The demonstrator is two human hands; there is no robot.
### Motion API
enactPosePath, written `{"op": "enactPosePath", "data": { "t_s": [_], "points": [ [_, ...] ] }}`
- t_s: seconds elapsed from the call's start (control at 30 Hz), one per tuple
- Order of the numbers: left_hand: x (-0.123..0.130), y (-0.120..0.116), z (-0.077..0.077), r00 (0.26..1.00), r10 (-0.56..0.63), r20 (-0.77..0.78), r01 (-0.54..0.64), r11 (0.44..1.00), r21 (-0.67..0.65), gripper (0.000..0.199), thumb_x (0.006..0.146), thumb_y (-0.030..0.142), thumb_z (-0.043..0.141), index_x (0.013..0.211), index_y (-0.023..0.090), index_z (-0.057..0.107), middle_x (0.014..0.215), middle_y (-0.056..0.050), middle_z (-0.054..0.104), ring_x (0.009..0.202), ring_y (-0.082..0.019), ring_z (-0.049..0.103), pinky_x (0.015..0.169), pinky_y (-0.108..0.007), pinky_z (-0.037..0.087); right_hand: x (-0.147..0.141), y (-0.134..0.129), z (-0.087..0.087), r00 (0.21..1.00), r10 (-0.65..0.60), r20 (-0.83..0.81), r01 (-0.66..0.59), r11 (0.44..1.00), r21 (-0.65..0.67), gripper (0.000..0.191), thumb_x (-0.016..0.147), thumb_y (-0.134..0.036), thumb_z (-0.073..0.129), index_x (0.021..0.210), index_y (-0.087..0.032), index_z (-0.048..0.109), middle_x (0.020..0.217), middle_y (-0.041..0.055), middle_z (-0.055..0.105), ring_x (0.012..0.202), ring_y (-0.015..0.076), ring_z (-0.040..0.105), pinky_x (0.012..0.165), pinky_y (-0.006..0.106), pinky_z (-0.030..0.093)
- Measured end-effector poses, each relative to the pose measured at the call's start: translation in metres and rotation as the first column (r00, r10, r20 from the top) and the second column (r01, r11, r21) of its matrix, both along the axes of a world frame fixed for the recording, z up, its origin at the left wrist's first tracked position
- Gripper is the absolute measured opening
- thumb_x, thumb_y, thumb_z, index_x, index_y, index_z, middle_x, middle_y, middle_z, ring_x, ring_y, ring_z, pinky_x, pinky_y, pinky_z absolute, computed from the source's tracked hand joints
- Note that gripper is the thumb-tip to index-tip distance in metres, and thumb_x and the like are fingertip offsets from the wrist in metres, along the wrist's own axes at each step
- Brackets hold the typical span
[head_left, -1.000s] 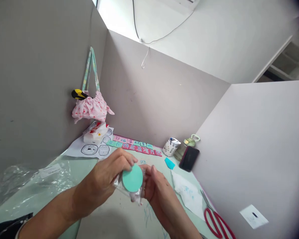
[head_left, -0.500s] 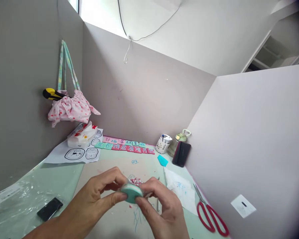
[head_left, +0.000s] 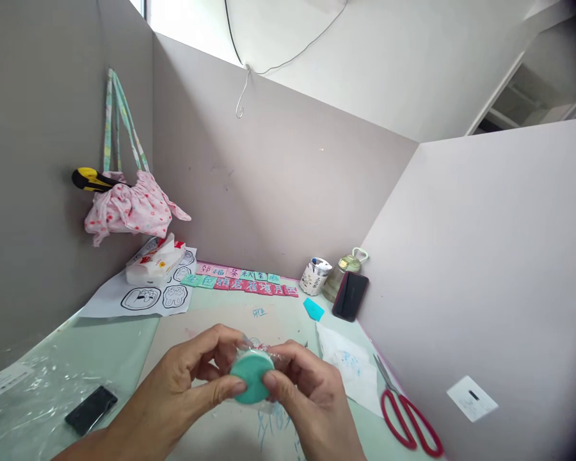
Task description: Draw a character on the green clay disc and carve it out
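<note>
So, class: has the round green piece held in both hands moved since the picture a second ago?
Yes. Against the small blue piece lying on the table, the round green piece now sits lower in the view.

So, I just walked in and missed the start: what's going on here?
A person is holding a round turquoise disc up between the left hand and the right hand, with clear plastic film showing around its edges. On the table beyond the hands are rows of pink and green character tiles. Red-handled scissors lie untouched off to the right.
</note>
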State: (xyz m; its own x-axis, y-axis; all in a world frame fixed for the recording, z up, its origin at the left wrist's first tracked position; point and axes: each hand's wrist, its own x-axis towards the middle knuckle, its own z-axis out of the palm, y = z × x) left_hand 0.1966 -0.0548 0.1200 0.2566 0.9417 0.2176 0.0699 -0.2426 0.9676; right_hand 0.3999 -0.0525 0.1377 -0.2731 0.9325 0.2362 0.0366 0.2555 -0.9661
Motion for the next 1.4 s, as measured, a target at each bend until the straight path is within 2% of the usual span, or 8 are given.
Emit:
{"op": "enactPosePath", "data": {
  "t_s": [0.1, 0.23, 0.4, 0.53, 0.63, 0.87, 1.07, 1.4],
  "points": [
    [-0.002, 0.001, -0.006, 0.997, -0.040, 0.060, 0.044, 0.997, -0.063, 0.045, 0.078, 0.037, 0.077, 0.122, 0.039, 0.064, 0.092, 0.003, 0.066, 0.085, -0.021, 0.067, 0.076, -0.031, 0.057, 0.001, 0.003, 0.000, 0.995, 0.050, -0.087, -0.060, 0.992, -0.109, 0.039, 0.080, -0.057, 0.078, 0.085, -0.018, 0.073, 0.069, 0.0007, 0.059, 0.064, 0.0153, 0.055, 0.061, 0.028, 0.048],
    [-0.004, -0.002, -0.009, 0.992, -0.127, 0.018, 0.128, 0.989, -0.074, 0.076, 0.067, 0.023, 0.081, 0.134, 0.048, 0.055, 0.135, 0.002, 0.062, 0.120, -0.029, 0.063, 0.099, -0.040, 0.054, 0.001, 0.005, -0.001, 0.987, 0.074, -0.141, -0.099, 0.979, -0.176, 0.041, 0.078, -0.056, 0.081, 0.082, -0.017, 0.070, 0.069, -0.0004, 0.059, 0.062, 0.0138, 0.056, 0.061, 0.027, 0.048],
    [-0.003, -0.002, -0.009, 0.994, -0.100, -0.035, 0.099, 0.995, -0.014, 0.055, 0.077, 0.023, 0.078, 0.124, 0.043, 0.057, 0.122, 0.003, 0.066, 0.113, -0.025, 0.065, 0.096, -0.035, 0.055, 0.004, 0.009, 0.001, 0.987, 0.118, -0.112, -0.137, 0.974, -0.179, 0.041, 0.085, -0.057, 0.075, 0.086, -0.017, 0.071, 0.069, -0.0007, 0.060, 0.062, 0.0132, 0.058, 0.062, 0.026, 0.048],
    [-0.003, 0.004, -0.017, 0.998, -0.055, 0.020, 0.055, 0.998, -0.031, 0.050, 0.082, 0.033, 0.078, 0.124, 0.038, 0.051, 0.121, 0.000, 0.065, 0.111, -0.024, 0.065, 0.091, -0.032, 0.056, 0.026, 0.015, 0.017, 0.998, -0.055, 0.032, 0.055, 0.998, 0.000, 0.043, 0.099, -0.058, 0.053, 0.100, -0.019, 0.071, 0.072, 0.0024, 0.068, 0.065, 0.0157, 0.062, 0.067, 0.029, 0.051],
    [-0.003, 0.008, -0.023, 0.998, -0.006, 0.062, 0.010, 0.999, -0.054, 0.051, 0.085, 0.037, 0.077, 0.124, 0.036, 0.045, 0.129, -0.003, 0.061, 0.108, -0.023, 0.065, 0.091, -0.034, 0.055, 0.039, 0.015, 0.026, 0.984, -0.150, 0.092, 0.146, 0.988, 0.043, 0.039, 0.100, -0.056, 0.054, 0.105, -0.021, 0.070, 0.078, 0.0027, 0.070, 0.068, 0.0163, 0.063, 0.071, 0.031, 0.052],
    [0.007, 0.005, -0.023, 0.994, 0.010, 0.110, -0.002, 0.997, -0.072, 0.044, 0.086, 0.033, 0.076, 0.117, 0.031, 0.045, 0.119, -0.004, 0.064, 0.104, -0.024, 0.065, 0.086, -0.036, 0.054, 0.015, 0.008, 0.016, 0.987, 0.153, 0.039, -0.145, 0.976, -0.159, 0.037, 0.090, -0.045, 0.071, 0.119, -0.023, 0.067, 0.089, 0.0028, 0.071, 0.082, 0.0190, 0.066, 0.075, 0.032, 0.052],
    [0.014, 0.005, -0.030, 0.988, 0.009, 0.152, 0.007, 0.994, -0.105, 0.044, 0.085, 0.034, 0.077, 0.115, 0.031, 0.045, 0.113, -0.002, 0.064, 0.103, -0.022, 0.065, 0.084, -0.033, 0.053, 0.009, 0.012, 0.012, 0.993, 0.108, -0.042, -0.115, 0.967, -0.226, 0.027, 0.082, -0.033, 0.078, 0.104, -0.019, 0.070, 0.072, -0.0021, 0.065, 0.069, 0.0152, 0.065, 0.070, 0.029, 0.052],
    [0.012, 0.003, -0.027, 0.982, -0.010, 0.187, 0.041, 0.987, -0.158, 0.036, 0.089, 0.052, 0.073, 0.110, 0.030, 0.054, 0.098, 0.002, 0.064, 0.090, -0.019, 0.063, 0.079, -0.030, 0.052, 0.014, 0.010, 0.014, 0.989, 0.147, 0.006, -0.144, 0.975, -0.170, 0.025, 0.086, -0.030, 0.072, 0.108, -0.020, 0.070, 0.073, -0.0026, 0.065, 0.068, 0.0135, 0.064, 0.069, 0.028, 0.052]
  ]
}}
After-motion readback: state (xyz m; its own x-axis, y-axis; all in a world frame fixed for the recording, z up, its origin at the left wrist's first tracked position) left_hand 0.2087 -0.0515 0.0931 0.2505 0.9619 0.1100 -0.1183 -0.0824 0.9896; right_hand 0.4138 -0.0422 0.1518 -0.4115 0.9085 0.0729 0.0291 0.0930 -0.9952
